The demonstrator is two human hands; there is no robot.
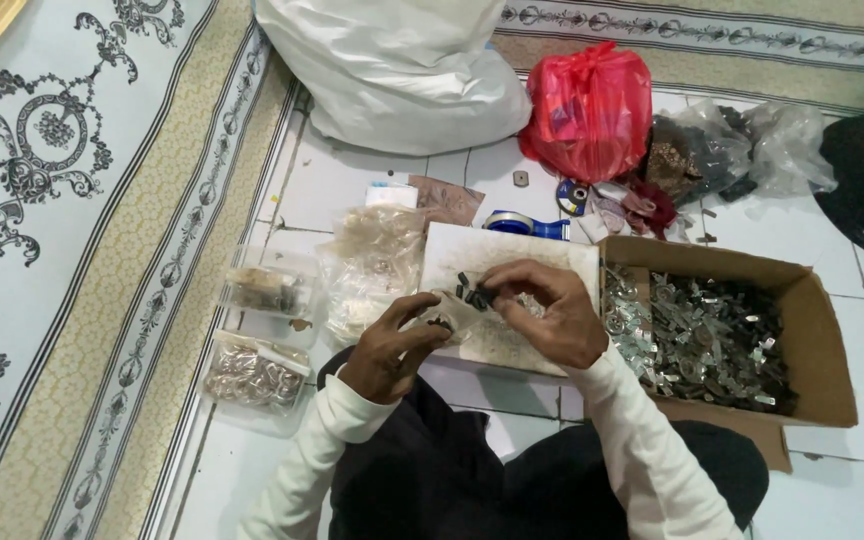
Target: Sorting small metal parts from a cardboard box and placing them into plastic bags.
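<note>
Looking down from the head camera, I note both hands raised together above a pale board (pixel 497 340) that lies on the tiled floor (pixel 352 185) in front of the seated person. The left hand (pixel 392 345) is clenched around a small clear plastic bag (pixel 457 312), thumb and fingers pinching its mouth. The right hand (pixel 552 315) is curled, its fingertips gripping a few small dark clips (pixel 474 294) directly at the bag's opening; hand, clips and bag touch one another. Just right of the board stands an open cardboard box (pixel 822 330) filled with shiny metal and dark parts. Left of the hands I record two clear packets of metal pieces (pixel 252 375), one nearer, one farther, and a crumpled clear bag (pixel 372 260). Beyond the board lie a blue tape dispenser (pixel 522 226), a red plastic bag (pixel 589 110) and a large white sack (pixel 402 70). A patterned carpet (pixel 62 250) borders the tiles at left.
</note>
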